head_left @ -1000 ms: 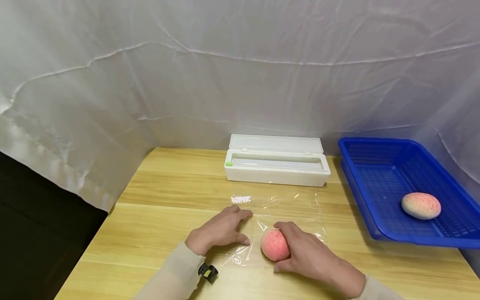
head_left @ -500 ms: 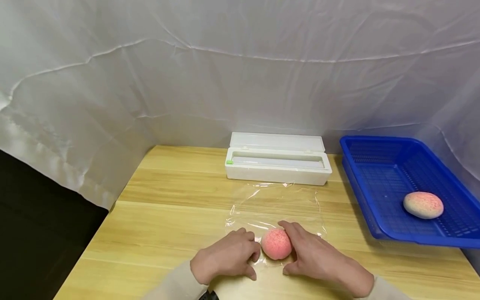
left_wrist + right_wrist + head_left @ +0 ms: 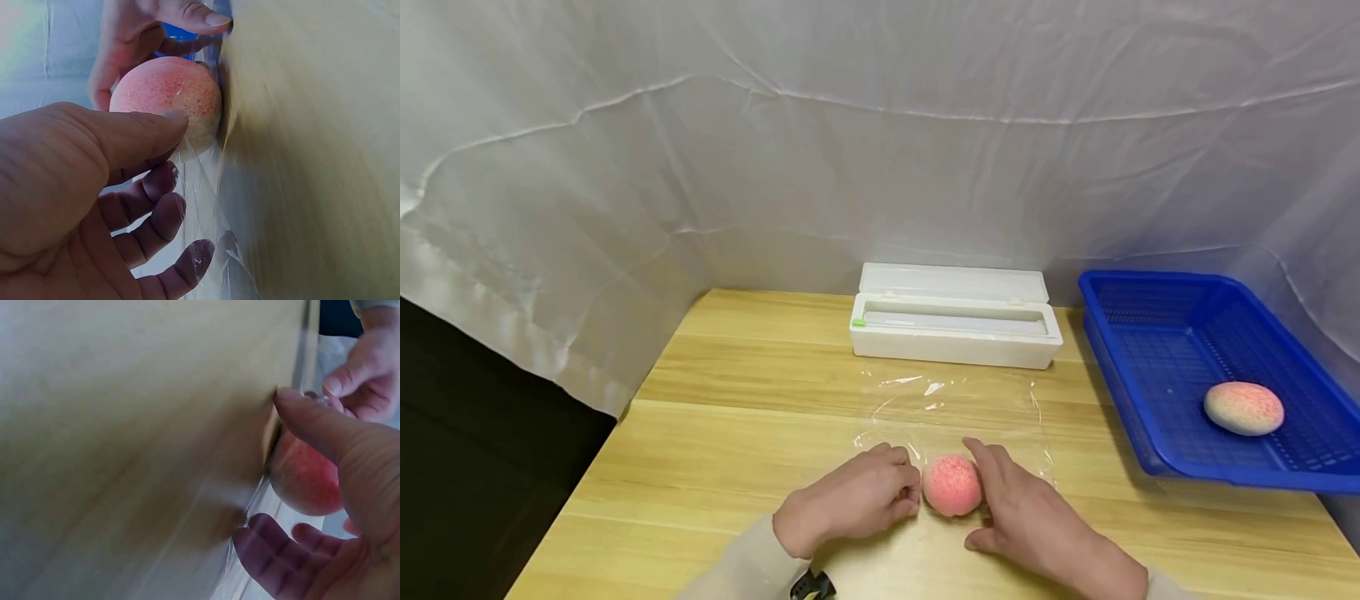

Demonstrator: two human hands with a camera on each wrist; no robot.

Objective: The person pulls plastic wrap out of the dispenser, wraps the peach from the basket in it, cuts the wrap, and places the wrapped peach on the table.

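Note:
A pink peach sits on a sheet of clear cling film, near the sheet's front edge. My left hand is just left of the peach, thumb and index finger pinching the film. In the left wrist view the film runs taut and creased from that pinch, the other fingers loosely bent beside it. My right hand is around the right side of the peach, fingers spread, thumb apart in front. The right wrist view shows its thumb near the peach and its fingertips low by the film.
A white cling film box with its lid up stands behind the sheet, a roll inside. To the right, a blue plastic basket holds a second, pale pink peach. A grey-white curtain surrounds the wooden table.
My left hand came toward me and right to the film's front edge, its fingers closing into a pinch. My right hand loosened from the peach, shifting slightly right. The peach stayed nearly in place.

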